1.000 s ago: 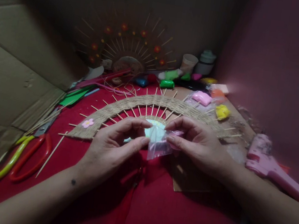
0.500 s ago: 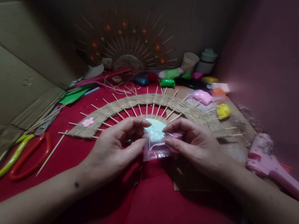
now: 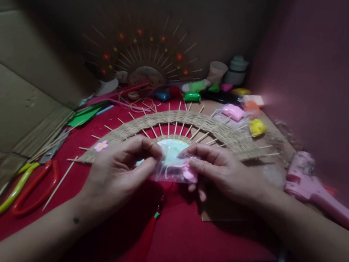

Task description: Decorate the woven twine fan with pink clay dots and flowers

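Note:
Between my two hands a small clear plastic bag (image 3: 170, 172) with pink clay (image 3: 190, 171) in it is held up. My left hand (image 3: 127, 163) pinches the bag's left edge between thumb and fingers. With thumb and forefinger, my right hand (image 3: 221, 168) grips its right side, over the pink lump. Just behind lies a woven twine arch (image 3: 176, 116) with thin wooden sticks poking out along both edges. A pink clay flower (image 3: 101, 146) sits near the arch's left end. The pale blue half-round centre (image 3: 172, 146) is partly covered by the bag and hands.
Red-and-yellow-handled scissors (image 3: 36, 191) lie at left beside a loose stick (image 3: 60, 184). A pink glue gun (image 3: 313, 187) rests at right. Packs of pink (image 3: 233, 111) and yellow clay (image 3: 256, 127) lie behind. A flowered stick fan (image 3: 149, 57) leans at the back, near a cup (image 3: 217, 71).
The bag has turned flatter and shifted slightly left, with more of the pink clay showing. My left hand now grips its left edge. The view has moved a little.

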The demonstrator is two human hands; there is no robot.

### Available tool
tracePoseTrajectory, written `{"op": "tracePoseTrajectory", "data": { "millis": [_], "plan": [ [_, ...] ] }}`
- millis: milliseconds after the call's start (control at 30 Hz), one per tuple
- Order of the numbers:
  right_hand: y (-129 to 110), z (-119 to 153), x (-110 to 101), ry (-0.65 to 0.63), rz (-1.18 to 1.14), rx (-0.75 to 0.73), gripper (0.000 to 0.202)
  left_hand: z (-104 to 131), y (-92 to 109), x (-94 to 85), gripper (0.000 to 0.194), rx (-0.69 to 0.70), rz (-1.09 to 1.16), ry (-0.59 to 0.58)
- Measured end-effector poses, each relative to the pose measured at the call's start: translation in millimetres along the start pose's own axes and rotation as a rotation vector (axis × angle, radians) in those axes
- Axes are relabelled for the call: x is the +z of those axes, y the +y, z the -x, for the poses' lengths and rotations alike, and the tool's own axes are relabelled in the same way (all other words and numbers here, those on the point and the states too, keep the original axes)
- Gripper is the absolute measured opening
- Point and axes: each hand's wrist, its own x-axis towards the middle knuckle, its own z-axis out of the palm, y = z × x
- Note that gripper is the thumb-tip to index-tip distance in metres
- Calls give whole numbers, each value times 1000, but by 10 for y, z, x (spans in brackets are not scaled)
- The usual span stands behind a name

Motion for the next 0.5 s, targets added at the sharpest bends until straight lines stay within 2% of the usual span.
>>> {"op": "tracePoseTrajectory", "data": {
  "millis": [200,333,500],
  "plan": [
    [-10,-19,-12,-3,41,6,11,11,-5,-46,7,52,-113,-61],
    [19,-40,-24,-56,-7,0,12,-2,47,-48,9,84,-91,-161],
    [18,-46,-21,-19,-42,-65,10,-96,81,-91,11,282,-355,-207]
  ]
}}
